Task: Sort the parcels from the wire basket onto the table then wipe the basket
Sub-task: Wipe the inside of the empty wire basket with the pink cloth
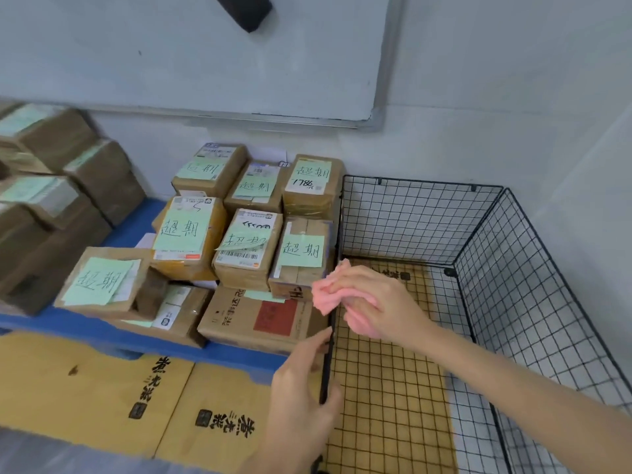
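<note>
Wire basket (pixel 478 234) – black mesh, no parcel in it – fills the right half of the frame. Its floor lies over tan cardboard printed with black Chinese characters. The parcels (pixel 246 248) sit stacked on the blue tabletop (pixel 232 357) at centre left, the nearest ones right against the basket's left wall.

Most carry a pale green note (pixel 183 229) handwritten "超期", over white shipping labels with barcodes whose fine print is too small to read. One parcel at the back shows handwritten digits, upside down. A larger carton (pixel 260 319) under the stack bears a red square label and printed characters seen sideways.

The right hand (pixel 379 295), at centre, clutches a pink cloth (pixel 325 297) at the top edge of the basket's left wall. The left hand (pixel 301 388), at lower centre, grasps that same wall lower down – fingers along the outside, thumb on the inside.

A flattened cardboard sheet (pixel 85 381) with the same black characters lies at lower left. Blurred brown boxes (pixel 68 165) are piled at the left edge. A whiteboard (pixel 205 63) hangs across the upper frame.
</note>
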`<state>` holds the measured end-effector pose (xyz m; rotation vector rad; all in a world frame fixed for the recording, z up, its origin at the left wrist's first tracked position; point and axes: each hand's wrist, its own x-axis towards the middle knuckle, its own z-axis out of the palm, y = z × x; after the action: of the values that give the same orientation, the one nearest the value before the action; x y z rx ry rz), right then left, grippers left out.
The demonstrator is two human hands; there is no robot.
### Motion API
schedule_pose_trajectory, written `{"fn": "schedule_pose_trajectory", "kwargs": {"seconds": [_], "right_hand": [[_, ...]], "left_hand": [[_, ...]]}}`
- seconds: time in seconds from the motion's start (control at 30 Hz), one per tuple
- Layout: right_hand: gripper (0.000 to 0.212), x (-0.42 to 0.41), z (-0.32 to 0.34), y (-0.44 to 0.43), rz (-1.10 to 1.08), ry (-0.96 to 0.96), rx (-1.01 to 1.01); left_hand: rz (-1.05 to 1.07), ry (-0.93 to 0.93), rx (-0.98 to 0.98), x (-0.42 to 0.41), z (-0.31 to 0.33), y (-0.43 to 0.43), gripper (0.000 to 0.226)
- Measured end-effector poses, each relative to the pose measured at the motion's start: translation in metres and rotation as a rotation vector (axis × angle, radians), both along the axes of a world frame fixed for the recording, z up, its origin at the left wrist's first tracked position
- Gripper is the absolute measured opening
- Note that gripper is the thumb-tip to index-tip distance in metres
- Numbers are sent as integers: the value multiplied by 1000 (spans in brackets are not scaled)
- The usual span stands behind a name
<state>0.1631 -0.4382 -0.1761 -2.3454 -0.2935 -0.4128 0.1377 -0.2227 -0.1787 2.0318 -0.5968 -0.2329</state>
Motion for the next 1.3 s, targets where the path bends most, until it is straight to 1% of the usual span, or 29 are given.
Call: {"fn": "schedule_pose_trajectory", "kwargs": {"seconds": [0.13, 0.27, 0.33, 0.43, 0.5, 0.57, 0.63, 0.7, 0.73, 0.83, 0.9, 1.0, 1.07, 1.17, 1.3], "right_hand": [[20, -9, -4, -5, 23, -9, -35], [24, 8, 0, -21, -11, -31, -140], [21, 29, 2, -39, -63, -11, -130], [33, 56, 2, -60, -174, 40, -98], [32, 60, -1, -57, -195, 76, -63], [25, 47, -5, -45, -127, 72, -59], [21, 28, -11, -34, 13, 9, -64], [21, 22, -15, -35, 115, -16, -84], [23, 26, -14, -39, 127, -7, -113], [36, 53, -10, -58, 74, 68, -153], [39, 73, -9, -72, 6, 114, -147], [35, 105, -5, -95, -97, 149, -133], [33, 131, 3, -109, -154, 158, -168], [25, 165, 8, -124, -239, 177, -217], [23, 172, 3, -126, -251, 215, -245]], "left_hand": [[13, 0, -16, -4, -4, -7, 65], [8, 0, 7, 0, 2, -15, 65], [-12, -4, 26, 3, 4, -20, 65], [-36, -19, 59, 7, 6, -23, 63], [-35, -31, 69, 8, 4, -23, 61], [-20, -26, 65, 8, 2, -22, 61], [-2, -28, 57, 7, 0, -22, 60], [9, -28, 51, 6, -3, -22, 62], [7, -27, 51, 6, -4, -21, 65], [-7, -46, 74, 7, -6, -19, 72], [-22, -64, 88, 7, -9, -17, 76], [-26, -81, 102, 7, -16, -15, 79], [-33, -92, 119, 7, -19, -13, 79], [-30, -118, 121, 7, -20, -11, 76], [-17, -143, 120, 8, -22, -13, 71]]}}
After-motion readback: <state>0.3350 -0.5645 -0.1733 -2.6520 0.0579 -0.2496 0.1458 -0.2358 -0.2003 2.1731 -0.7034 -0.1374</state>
